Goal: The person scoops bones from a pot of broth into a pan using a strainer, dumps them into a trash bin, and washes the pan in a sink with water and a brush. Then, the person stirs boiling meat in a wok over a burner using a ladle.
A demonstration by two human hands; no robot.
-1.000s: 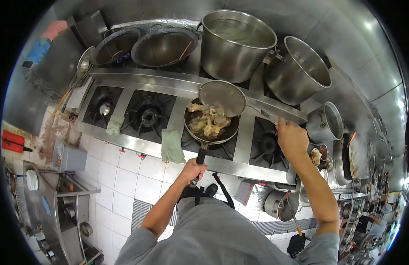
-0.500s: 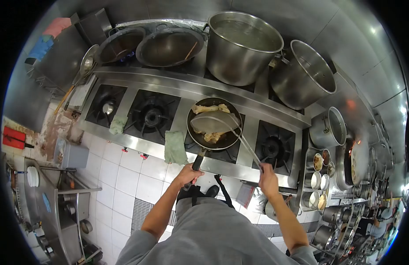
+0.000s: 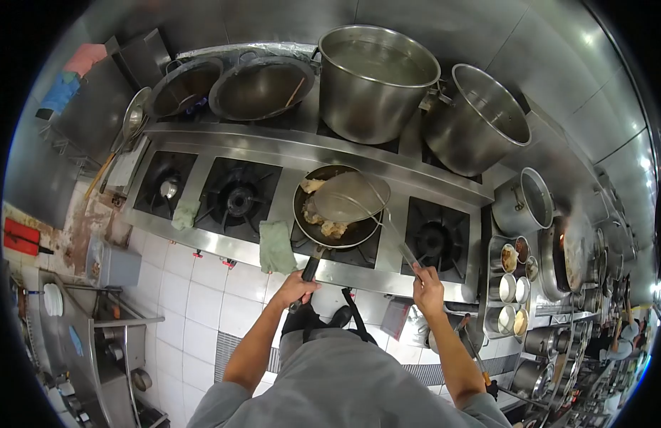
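My left hand (image 3: 296, 288) is closed round the black handle of a frying pan (image 3: 337, 241) on the stove. Pieces of meat (image 3: 333, 228) lie in the pan, partly hidden under a round mesh strainer (image 3: 348, 197). The strainer's long handle runs down to the right, where my right hand (image 3: 428, 289) grips its end. The strainer tilts over the pan's right side. A green cloth (image 3: 275, 246) hangs on the stove's front edge, left of the pan handle.
Behind the burners stand two dark woks (image 3: 261, 87) and two tall steel pots (image 3: 377, 85). Seasoning containers (image 3: 507, 287) sit at the right, near a steaming wok (image 3: 574, 260). A second cloth (image 3: 186, 212) lies by the left burner. Another person (image 3: 623, 339) is far right.
My right hand has come down and left from its raised position. The strainer has dropped from the pan's upper edge onto the meat, then shifted slightly right. The view has shifted slightly.
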